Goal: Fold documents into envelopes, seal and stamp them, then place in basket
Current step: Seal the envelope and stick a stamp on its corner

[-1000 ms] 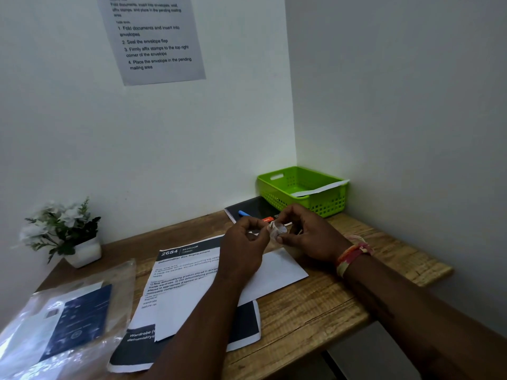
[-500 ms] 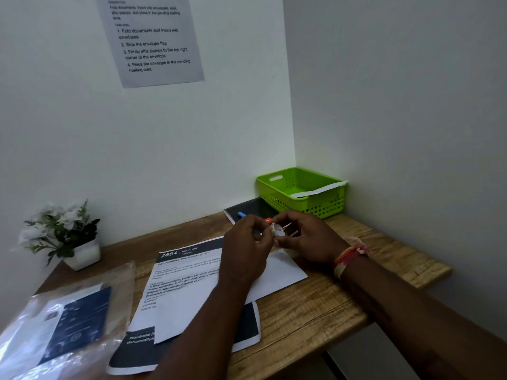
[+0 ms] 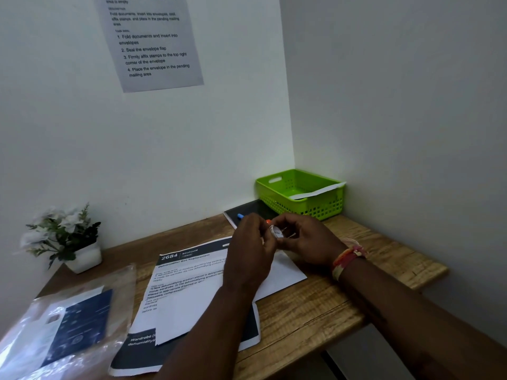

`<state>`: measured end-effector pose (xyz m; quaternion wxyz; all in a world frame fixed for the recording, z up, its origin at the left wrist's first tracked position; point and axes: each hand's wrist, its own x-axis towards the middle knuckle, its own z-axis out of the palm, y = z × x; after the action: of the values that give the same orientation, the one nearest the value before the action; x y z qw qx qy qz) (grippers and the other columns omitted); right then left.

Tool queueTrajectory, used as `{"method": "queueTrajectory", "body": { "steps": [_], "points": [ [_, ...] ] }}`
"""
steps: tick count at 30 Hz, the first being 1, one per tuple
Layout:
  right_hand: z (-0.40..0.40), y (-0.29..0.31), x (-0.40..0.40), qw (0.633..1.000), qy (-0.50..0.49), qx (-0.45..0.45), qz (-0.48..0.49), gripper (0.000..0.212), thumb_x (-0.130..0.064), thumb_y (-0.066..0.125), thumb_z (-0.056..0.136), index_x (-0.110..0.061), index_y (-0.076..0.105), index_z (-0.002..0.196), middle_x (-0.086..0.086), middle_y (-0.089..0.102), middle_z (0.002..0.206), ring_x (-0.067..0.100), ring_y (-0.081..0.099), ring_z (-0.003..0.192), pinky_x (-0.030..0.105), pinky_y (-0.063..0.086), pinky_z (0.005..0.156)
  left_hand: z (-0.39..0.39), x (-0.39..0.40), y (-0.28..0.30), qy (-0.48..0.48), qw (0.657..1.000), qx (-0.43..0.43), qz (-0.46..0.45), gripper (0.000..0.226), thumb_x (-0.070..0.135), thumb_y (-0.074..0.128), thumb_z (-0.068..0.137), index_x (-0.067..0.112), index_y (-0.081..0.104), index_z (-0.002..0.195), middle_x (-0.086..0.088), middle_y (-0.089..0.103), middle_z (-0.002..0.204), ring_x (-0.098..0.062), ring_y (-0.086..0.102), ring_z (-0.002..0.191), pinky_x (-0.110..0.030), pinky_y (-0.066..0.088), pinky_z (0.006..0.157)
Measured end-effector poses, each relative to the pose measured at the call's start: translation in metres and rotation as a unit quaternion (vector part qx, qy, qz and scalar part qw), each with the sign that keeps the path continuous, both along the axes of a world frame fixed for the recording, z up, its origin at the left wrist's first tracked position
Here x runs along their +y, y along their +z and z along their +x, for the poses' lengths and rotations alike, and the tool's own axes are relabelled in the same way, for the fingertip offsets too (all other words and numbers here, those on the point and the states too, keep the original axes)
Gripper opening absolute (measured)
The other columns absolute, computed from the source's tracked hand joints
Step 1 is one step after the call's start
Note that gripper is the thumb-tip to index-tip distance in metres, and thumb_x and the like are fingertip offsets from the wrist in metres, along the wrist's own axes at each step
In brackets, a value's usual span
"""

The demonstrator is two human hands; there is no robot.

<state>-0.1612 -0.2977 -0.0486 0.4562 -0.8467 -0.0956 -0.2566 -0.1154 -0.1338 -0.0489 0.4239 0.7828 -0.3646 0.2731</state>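
My left hand (image 3: 251, 249) and right hand (image 3: 307, 242) meet above the white envelope (image 3: 285, 275), fingers of both pinching a small white roll (image 3: 276, 232), maybe stamps, I can't tell. The envelope lies flat on the printed document (image 3: 189, 270) on the wooden desk (image 3: 370, 259). The green basket (image 3: 301, 198) sits in the corner, another envelope (image 3: 318, 191) lying across its rim

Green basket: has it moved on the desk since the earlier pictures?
No. The green basket sits in the same wall corner, the black notebook at its left; only the camera shifted.
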Motion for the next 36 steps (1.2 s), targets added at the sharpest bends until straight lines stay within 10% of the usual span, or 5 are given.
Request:
{"method": "queueTrajectory", "body": {
  "steps": [9, 36],
  "points": [
    [-0.002, 0.003, -0.007, 1.000, -0.012, -0.004, -0.010, 0.031, -0.022, 0.081, 0.081, -0.024, 0.070, 0.110, -0.010, 0.073, 0.099, 0.005, 0.068, 0.085, 0.019, 0.053, 0.074, 0.001, 0.000, -0.003, -0.048, 0.999, 0.017, -0.016, 0.028, 0.022, 0.073, 0.091, 0.016, 0.067, 0.117, 0.005, 0.062, 0.108, 0.016, 0.054, 0.094, -0.001, 0.038, 0.076],
    [-0.002, 0.003, 0.001, 1.000, 0.006, 0.004, -0.003, 0.036, -0.020, 0.083, 0.079, -0.020, 0.070, 0.113, -0.009, 0.074, 0.101, 0.005, 0.068, 0.087, 0.023, 0.055, 0.080, -0.002, 0.000, 0.003, 0.036, 0.998, 0.020, -0.051, 0.012, 0.008, 0.056, 0.095, 0.016, 0.061, 0.089, 0.006, 0.062, 0.079, -0.007, 0.055, 0.072, -0.020, 0.037, 0.061]
  ]
}}
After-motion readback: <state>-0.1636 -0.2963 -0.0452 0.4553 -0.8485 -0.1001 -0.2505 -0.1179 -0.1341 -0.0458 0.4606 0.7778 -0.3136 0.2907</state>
